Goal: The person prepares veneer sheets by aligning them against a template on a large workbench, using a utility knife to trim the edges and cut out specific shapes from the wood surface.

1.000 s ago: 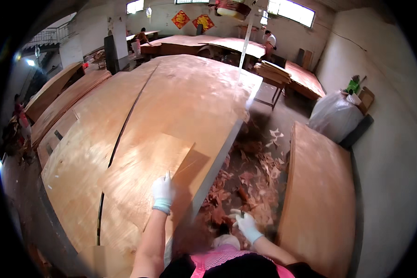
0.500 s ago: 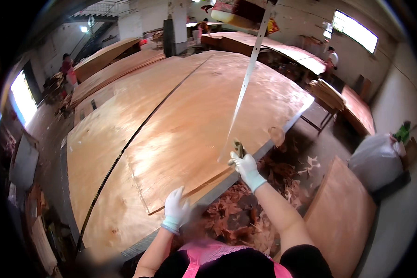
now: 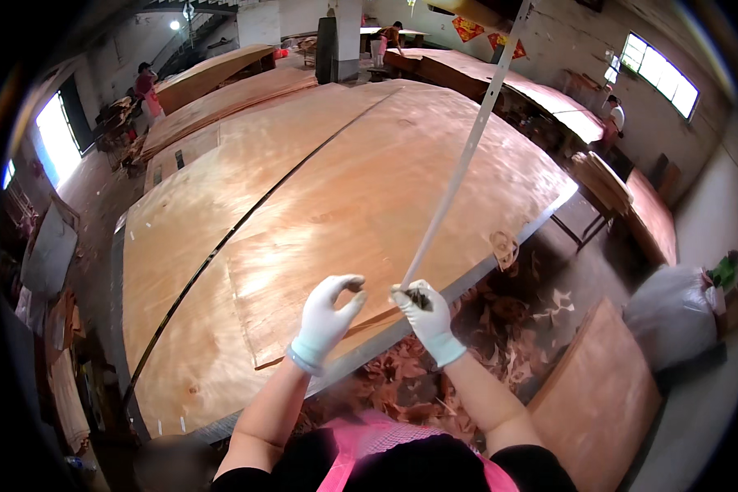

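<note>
**Tape held above the veneer**

A white tape (image 3: 459, 164) is pinched in the gloved right hand (image 3: 425, 316), fingers clamped on its near end. The gloved left hand (image 3: 326, 320) is held just beside it, fingers curled together, empty. The veneer sheet (image 3: 344, 205) is spread beneath, stretching far.

The white-gloved left hand (image 3: 326, 318), which had rested flat on the pale wooden veneer sheet (image 3: 336, 205) near the table edge, lifted off it and rose beside the white-gloved right hand (image 3: 425, 316), thumb and forefinger now pinched together. The right hand, low over the reddish bark scraps (image 3: 484, 328) a second before, came up and took the lower end of the long thin pale tape strip (image 3: 459, 164). The view also swung left across the sheet.
</note>
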The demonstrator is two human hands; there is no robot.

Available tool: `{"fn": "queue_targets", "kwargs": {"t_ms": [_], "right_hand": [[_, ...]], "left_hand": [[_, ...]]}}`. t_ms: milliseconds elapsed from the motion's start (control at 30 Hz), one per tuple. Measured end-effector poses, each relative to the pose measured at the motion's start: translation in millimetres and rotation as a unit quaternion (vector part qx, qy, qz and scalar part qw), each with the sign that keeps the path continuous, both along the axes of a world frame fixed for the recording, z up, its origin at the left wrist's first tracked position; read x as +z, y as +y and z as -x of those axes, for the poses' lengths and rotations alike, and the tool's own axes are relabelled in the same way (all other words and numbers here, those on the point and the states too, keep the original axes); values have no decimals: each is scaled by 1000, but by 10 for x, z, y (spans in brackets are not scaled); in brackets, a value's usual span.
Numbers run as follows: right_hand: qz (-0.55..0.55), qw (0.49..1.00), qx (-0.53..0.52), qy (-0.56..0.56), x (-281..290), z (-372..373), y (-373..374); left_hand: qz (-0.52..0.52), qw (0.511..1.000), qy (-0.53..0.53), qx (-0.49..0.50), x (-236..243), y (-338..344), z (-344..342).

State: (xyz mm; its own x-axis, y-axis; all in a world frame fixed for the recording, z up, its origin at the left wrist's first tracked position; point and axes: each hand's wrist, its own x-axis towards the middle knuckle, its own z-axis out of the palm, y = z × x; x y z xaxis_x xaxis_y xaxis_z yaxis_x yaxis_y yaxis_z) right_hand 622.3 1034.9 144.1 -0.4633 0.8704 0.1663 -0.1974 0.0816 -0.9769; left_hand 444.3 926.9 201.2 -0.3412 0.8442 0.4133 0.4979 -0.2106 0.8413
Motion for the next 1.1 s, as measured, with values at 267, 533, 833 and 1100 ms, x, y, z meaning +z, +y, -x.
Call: {"fn": "queue_targets", "kwargs": {"t_ms": [267, 533, 833, 1100], "right_hand": [[-92, 992, -45, -68, 182, -253, -379], [-27, 999, -4, -45, 136, -405, -695], [322, 937, -15, -138, -388, -277, -928], [-53, 971, -75, -219, -1780, -1, -513]], "left_hand": [[37, 979, 73, -189, 258, 557, -325], [31, 910, -396, -121, -368, 683, -186], [362, 858, -278, -236, -1277, -467, -272], [319, 841, -437, 23, -1333, -759, -18]]}}
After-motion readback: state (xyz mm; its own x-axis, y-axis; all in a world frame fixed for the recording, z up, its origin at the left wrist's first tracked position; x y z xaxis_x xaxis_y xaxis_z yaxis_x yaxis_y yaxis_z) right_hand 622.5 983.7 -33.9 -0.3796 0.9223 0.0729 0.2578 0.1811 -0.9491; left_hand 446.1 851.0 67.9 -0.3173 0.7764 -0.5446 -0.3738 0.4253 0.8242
